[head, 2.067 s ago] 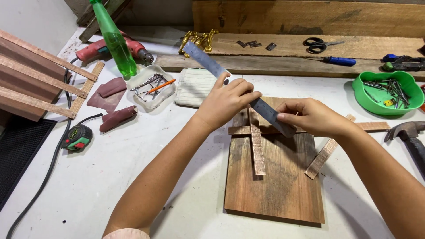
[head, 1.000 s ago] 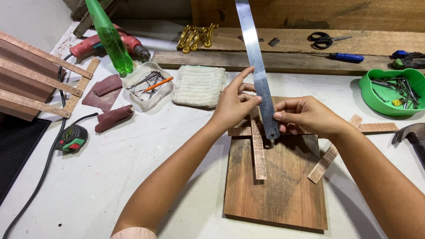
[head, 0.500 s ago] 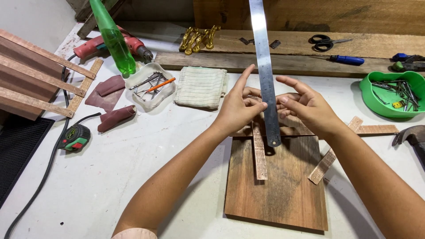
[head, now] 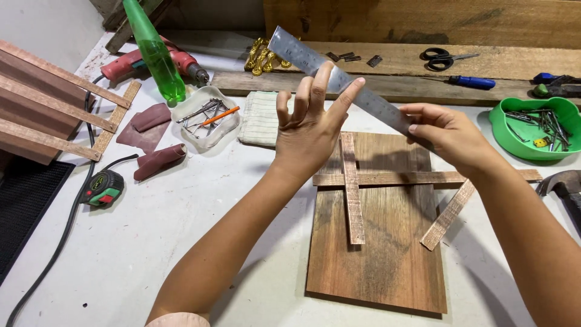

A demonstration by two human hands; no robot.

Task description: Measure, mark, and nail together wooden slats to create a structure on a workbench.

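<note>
The right hand point(head: 451, 134) is pinching the lower end of a long flat steel ruler point(head: 339, 82) between thumb and fingertips; the left hand point(head: 311, 127) is spreading its fingers loosely, fingertips touching the ruler's mid-length without gripping it. The ruler is hanging tilted in the air above two crossed thin wooden strips point(head: 354, 194) lying on a dark rectangular wooden board point(head: 381, 260).

White, scuffed counter point(head: 151, 242) fills the view under soft, even light. Long rough timber planks point(head: 423, 21) run along the back edge, a black ribbed mat point(head: 24, 206) lies at far left, and a pale wall point(head: 48, 24) shows top left.
</note>
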